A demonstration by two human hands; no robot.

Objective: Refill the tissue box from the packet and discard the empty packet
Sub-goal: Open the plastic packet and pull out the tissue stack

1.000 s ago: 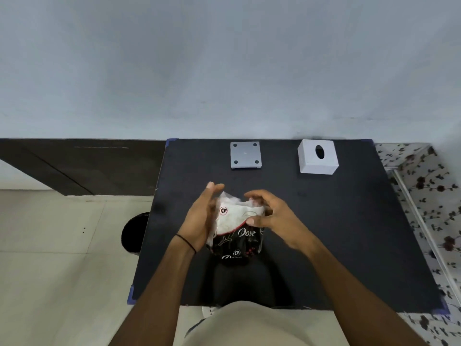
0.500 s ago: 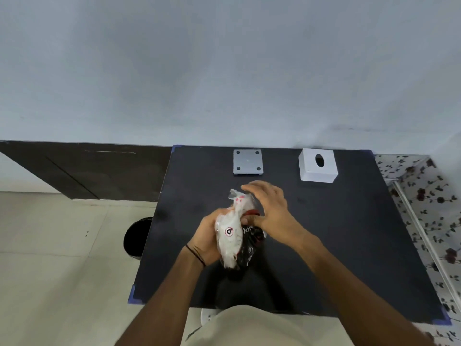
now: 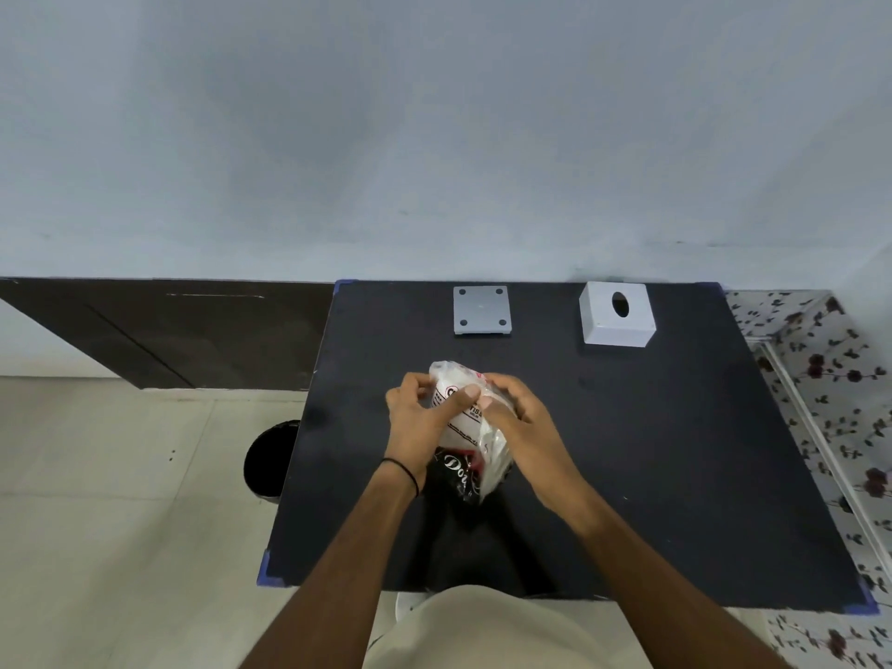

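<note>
Head view: left hand [image 3: 416, 417] and right hand [image 3: 519, 417], fingers [image 3: 470, 394] curled tight, gripping crinkly plastic tissue packet [image 3: 466, 434] above matte black bench [image 3: 627, 451]. White cube-shaped tissue box [image 3: 618, 321], oval-holed, far right; flat grey plate [image 3: 481, 310] beside.

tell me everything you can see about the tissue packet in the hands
The tissue packet is soft, crinkly plastic, white on its upper part with small print and a round red mark, black lower down with part of a white script word. It looks bulging, so probably not emptied. It is held above the middle of the black table, far end tilted away. The left hand grips its left side and the right hand its right; both thumbs press its top.
</note>
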